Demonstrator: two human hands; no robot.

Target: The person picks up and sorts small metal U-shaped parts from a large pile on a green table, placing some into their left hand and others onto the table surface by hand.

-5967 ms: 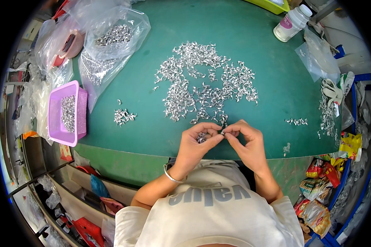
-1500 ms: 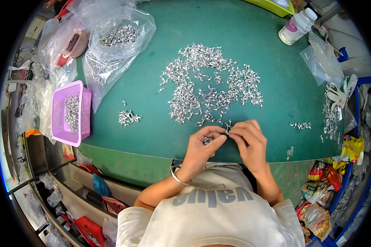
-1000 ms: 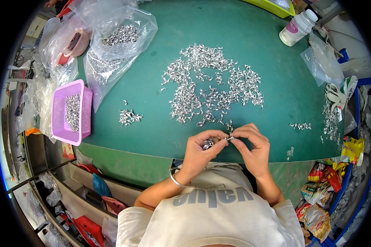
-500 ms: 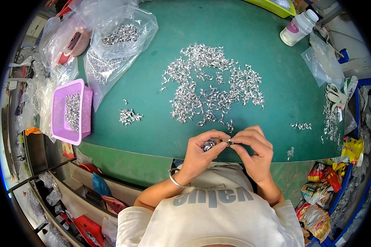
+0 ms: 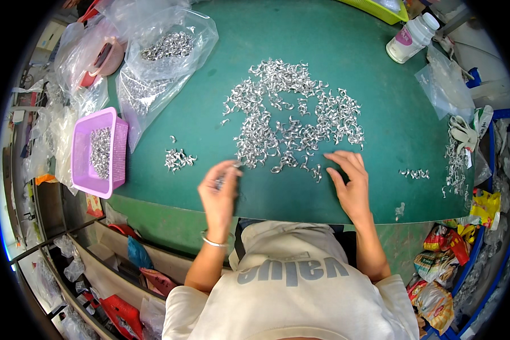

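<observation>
The hands have parted: left hand (image 5: 219,190) pinches small metal clips (image 5: 220,182), right hand (image 5: 348,184) lies open by the pile (image 5: 292,122); a white bottle (image 5: 411,38) stands at one o'clock.

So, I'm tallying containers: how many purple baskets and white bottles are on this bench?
2: one purple basket holding metal pieces at the green table's left edge, and one white bottle at its far right. More could be hidden under the plastic bags.

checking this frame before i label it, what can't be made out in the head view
- Left hand: motion-blurred; whether it pinches metal parts cannot be told.
- Small metal parts in the pile: too small to tell their exact shape.
- Yellow tray: cut off by the top edge.
- Clear bags: crinkled plastic glare hides much of their contents.
- Right hand: palm down, so anything beneath is hidden.
</observation>
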